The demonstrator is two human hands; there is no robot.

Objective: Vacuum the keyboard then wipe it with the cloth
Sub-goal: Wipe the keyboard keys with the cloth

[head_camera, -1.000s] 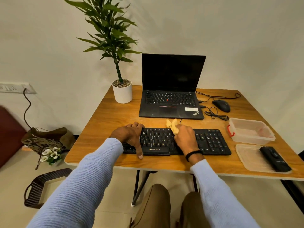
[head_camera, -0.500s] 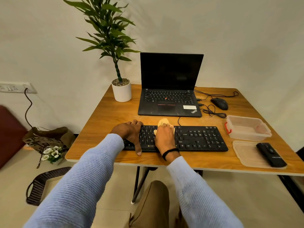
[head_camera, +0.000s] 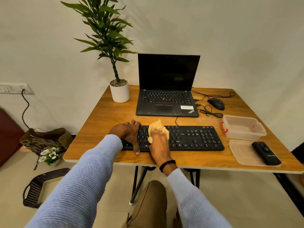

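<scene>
A: What are the fingers doing?

B: The right hand's [head_camera: 160, 143] fingers are gripping a bunched yellow cloth [head_camera: 158, 128] and pressing it onto the keys. That hand is blurring. The left hand [head_camera: 130, 134] is clamping the keyboard [head_camera: 194, 137], its fingers [head_camera: 134, 124] hooking over the far edge and the thumb lying against the near edge.

A: How is the keyboard lying?

B: It is lying flat, keys up, with its long axis running left to right along the table's [head_camera: 102, 129] near edge. The cloth is sitting left of its middle, and its cable is leading back toward the laptop [head_camera: 166, 89].

A: And further out?

B: To the right, a black handheld vacuum [head_camera: 265, 153] is resting on a clear lid [head_camera: 241, 153], beside a clear container [head_camera: 243, 129]. A mouse [head_camera: 216, 103] and a potted plant [head_camera: 119, 92] are flanking the laptop.
</scene>
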